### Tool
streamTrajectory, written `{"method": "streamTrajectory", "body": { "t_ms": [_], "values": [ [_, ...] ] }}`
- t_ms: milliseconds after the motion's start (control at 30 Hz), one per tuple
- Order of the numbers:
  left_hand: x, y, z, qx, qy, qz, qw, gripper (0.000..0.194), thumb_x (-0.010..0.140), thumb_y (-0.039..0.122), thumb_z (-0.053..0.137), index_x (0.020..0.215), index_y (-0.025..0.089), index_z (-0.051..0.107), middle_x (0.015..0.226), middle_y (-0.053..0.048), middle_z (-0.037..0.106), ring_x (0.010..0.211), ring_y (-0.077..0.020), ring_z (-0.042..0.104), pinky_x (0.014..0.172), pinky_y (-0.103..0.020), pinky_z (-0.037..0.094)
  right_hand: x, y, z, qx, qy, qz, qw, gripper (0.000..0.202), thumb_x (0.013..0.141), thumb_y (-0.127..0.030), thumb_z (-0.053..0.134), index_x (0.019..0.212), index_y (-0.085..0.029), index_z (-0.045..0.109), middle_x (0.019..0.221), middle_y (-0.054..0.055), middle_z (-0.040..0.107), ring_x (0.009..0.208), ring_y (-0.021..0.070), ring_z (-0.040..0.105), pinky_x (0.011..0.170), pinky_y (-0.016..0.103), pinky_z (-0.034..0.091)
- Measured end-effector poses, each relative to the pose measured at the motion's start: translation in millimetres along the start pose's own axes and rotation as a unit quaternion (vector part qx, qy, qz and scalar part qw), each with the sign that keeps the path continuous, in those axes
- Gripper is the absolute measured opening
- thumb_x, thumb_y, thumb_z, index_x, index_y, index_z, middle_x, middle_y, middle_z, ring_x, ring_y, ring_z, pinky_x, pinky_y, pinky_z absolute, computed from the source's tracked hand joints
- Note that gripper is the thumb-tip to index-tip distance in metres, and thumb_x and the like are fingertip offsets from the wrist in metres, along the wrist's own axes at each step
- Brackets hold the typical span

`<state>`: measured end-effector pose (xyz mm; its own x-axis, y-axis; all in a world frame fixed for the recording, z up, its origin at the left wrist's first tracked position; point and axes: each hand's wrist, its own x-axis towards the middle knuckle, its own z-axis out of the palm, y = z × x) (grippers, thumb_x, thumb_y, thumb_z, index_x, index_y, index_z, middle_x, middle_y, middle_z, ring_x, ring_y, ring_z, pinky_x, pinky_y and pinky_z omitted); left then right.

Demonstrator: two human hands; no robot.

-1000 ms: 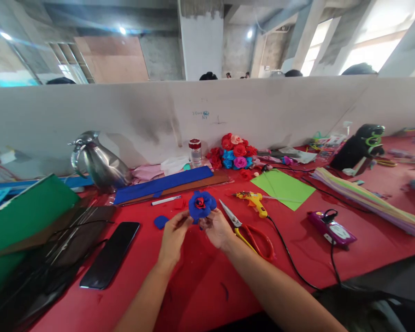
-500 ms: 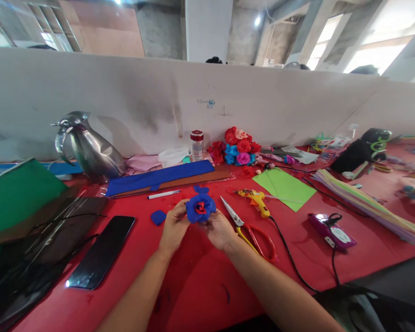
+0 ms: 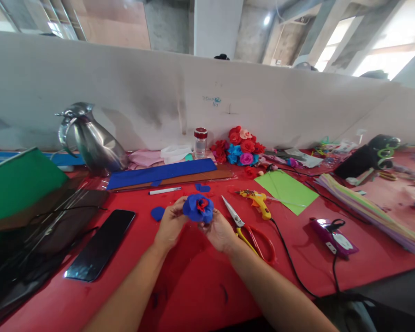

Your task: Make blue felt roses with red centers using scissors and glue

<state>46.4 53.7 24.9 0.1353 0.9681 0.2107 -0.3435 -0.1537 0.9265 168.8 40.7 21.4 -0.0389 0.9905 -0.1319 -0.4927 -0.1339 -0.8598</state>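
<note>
A blue paper flower [image 3: 193,210] with a red centre is held up between my two hands over the red table [image 3: 190,286]. My left hand [image 3: 173,221] pinches its left edge. From below and the right, my right hand [image 3: 219,230] grips it, the fingertips partly hidden under the petals. A loose blue petal [image 3: 157,213] lies left of my left hand, and small blue pieces [image 3: 203,188] lie behind the flower. Scissors [image 3: 238,219] with red and yellow handles rest just right of my right hand, beside a yellow glue gun [image 3: 259,201].
A black phone [image 3: 102,244] and a steel jug [image 3: 97,143] are on the left. Blue paper [image 3: 166,174], a pen [image 3: 165,191], a jar [image 3: 200,144] and a flower bunch [image 3: 244,146] stand or lie behind. Green paper [image 3: 287,190] and a purple power socket [image 3: 334,237] are at right.
The flower has tilted and turned in my fingers, its red centre now facing more to the upper right. Both hands keep hold of it. The camera view has shifted slightly.
</note>
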Motion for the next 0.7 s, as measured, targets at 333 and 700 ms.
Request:
{"method": "streamTrajectory", "body": {
  "t_ms": [333, 700],
  "values": [
    [4.7, -3.9, -6.5, 0.079, 0.05, -0.034, 0.995, 0.016, 0.066, 0.032, 0.075, 0.068, 0.018, 0.069, 0.07, -0.002, 0.064, 0.069, -0.0161, 0.057, 0.072, -0.03, 0.048, -15.7, -24.1, -6.8, -0.273, 0.105, -0.338, 0.895, 0.013, 0.083, -0.031, 0.055, 0.09, -0.023, 0.062, 0.087, 0.002, 0.06, 0.082, 0.0173, 0.053, 0.074, 0.032, 0.043],
    [4.8, 7.7, -6.7, 0.329, 0.023, 0.116, 0.937, 0.012, 0.075, 0.025, 0.06, 0.065, 0.019, 0.065, 0.073, -0.003, 0.064, 0.072, -0.0175, 0.06, 0.073, -0.03, 0.047, -12.4, -21.1, -3.3, -0.354, 0.102, -0.337, 0.866, 0.01, 0.081, -0.026, 0.058, 0.088, -0.021, 0.063, 0.085, 0.004, 0.065, 0.079, 0.0176, 0.057, 0.075, 0.032, 0.045]
  ]
}}
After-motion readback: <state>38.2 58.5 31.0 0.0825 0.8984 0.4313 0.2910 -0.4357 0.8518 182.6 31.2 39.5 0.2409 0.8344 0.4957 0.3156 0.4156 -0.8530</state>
